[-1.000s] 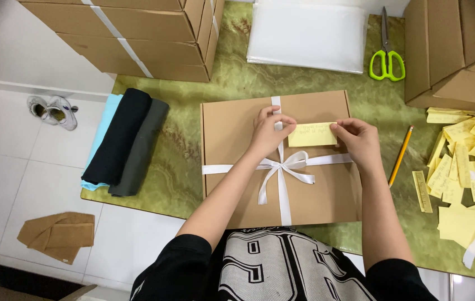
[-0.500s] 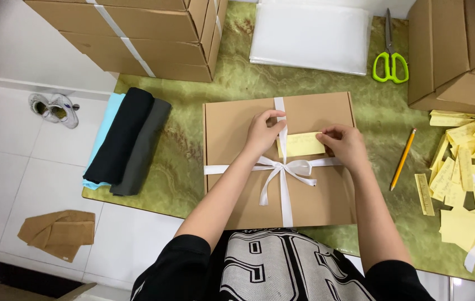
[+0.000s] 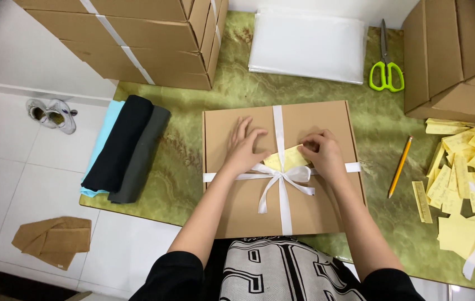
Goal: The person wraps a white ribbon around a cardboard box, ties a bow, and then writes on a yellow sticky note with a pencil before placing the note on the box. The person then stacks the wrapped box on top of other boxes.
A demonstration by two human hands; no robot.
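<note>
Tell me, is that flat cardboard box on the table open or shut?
Shut. The box lies flat with its lid down, and a white ribbon crosses it both ways, tied in a bow at the middle.

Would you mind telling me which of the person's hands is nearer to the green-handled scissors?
The right hand. It rests on the cardboard box, below and left of the scissors. The left hand lies further left on the box, beyond the white ribbon.
</note>
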